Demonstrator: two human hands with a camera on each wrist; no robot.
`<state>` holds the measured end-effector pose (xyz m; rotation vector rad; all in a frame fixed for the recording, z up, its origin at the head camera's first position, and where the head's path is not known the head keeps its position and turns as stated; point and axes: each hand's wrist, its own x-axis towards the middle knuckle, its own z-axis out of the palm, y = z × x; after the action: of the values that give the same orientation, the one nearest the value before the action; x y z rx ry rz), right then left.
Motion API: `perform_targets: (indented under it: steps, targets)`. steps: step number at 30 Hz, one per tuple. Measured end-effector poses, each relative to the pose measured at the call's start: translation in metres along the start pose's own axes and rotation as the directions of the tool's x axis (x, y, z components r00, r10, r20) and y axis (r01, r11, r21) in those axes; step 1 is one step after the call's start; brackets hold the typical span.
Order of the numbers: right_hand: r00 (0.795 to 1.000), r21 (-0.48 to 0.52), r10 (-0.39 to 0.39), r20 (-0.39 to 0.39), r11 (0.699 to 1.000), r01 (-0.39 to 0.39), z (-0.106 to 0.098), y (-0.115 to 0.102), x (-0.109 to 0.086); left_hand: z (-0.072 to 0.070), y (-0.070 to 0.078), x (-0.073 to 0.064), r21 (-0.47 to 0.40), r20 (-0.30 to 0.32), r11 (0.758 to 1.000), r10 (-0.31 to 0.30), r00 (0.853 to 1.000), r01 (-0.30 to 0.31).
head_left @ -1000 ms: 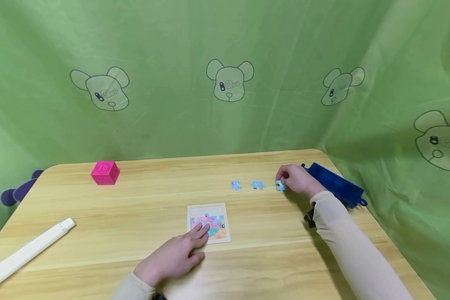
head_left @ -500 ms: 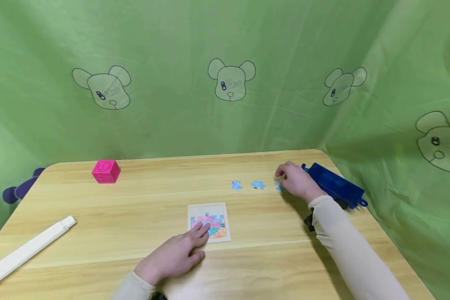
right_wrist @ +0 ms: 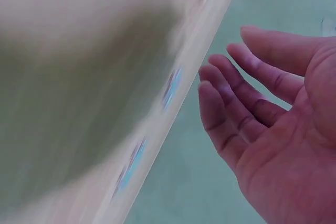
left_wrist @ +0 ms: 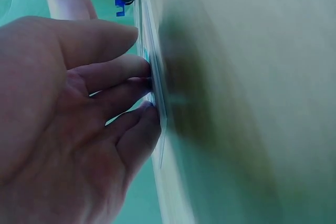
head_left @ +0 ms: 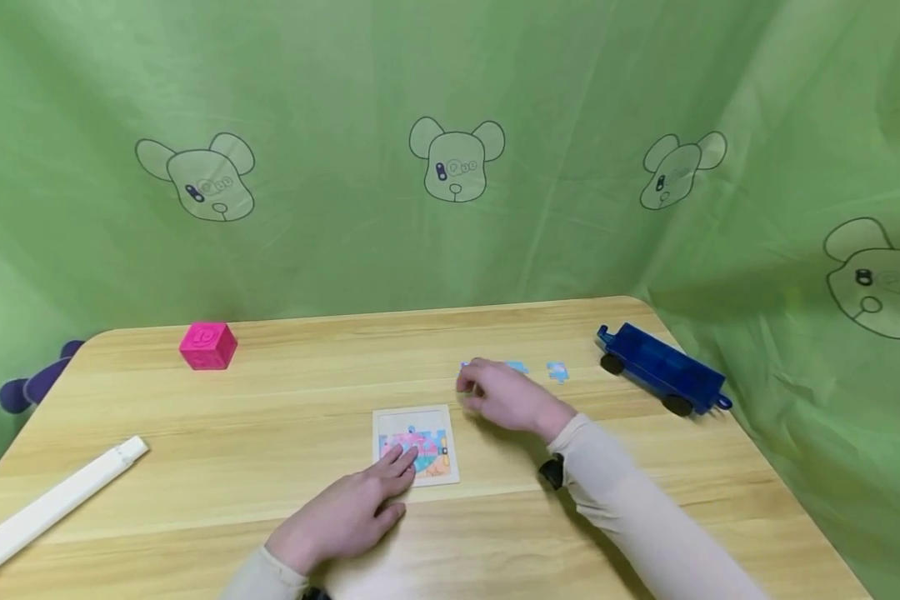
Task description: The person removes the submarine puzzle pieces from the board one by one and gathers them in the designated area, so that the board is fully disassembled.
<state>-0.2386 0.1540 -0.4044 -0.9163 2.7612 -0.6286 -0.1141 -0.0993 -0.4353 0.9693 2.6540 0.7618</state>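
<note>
My left hand [head_left: 345, 517] rests its fingertips on a small puzzle tray [head_left: 412, 419] with a pale frame, whose lower part holds joined pink, blue and orange jigsaw pieces [head_left: 437, 464]. In the left wrist view the fingers of that hand [left_wrist: 79, 103] press on the thin tray from the side. My right hand [head_left: 513, 396] hovers near the left end of a row of loose blue jigsaw pieces, its fingers loosely bent with nothing between them. The right piece [head_left: 558, 372] shows fully; the middle one [head_left: 519, 367] and the left one [head_left: 463, 364] are partly hidden.
A dark blue toy wagon [head_left: 663, 367] with black wheels stands at the right edge of the table. A pink cube [head_left: 208, 347] sits at the back left, and a long white bar [head_left: 60, 504] lies at the left. Green curtain [head_left: 450, 250] hangs behind.
My right hand has let go of the right jigsaw piece and moved left, past the middle piece. That piece lies on the table. The left hand has stayed on the tray.
</note>
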Motion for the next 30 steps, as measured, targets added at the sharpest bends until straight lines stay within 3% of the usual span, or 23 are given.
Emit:
perform_targets:
  steps: [8,14,23,30]
  targets:
    - [0.987,0.044,-0.103,0.121,0.994,0.099,0.021,-0.038,0.017,-0.002,0.002,0.002,0.032,-0.019,0.999,-0.011,1.000,0.012]
    - [0.979,0.054,-0.131,0.159,0.991,0.123,0.030,-0.054,0.026,-0.002,0.006,0.002,0.077,-0.044,0.997,0.014,0.999,-0.011]
    - [0.979,0.064,-0.070,0.193,0.996,0.059,0.041,-0.065,0.039,-0.001,0.005,0.000,0.160,-0.067,0.987,0.037,0.997,-0.026]
    - [0.974,0.071,-0.043,0.224,0.997,0.028,0.047,-0.066,0.039,0.001,0.012,-0.002,0.214,-0.054,0.977,0.033,0.998,-0.021]
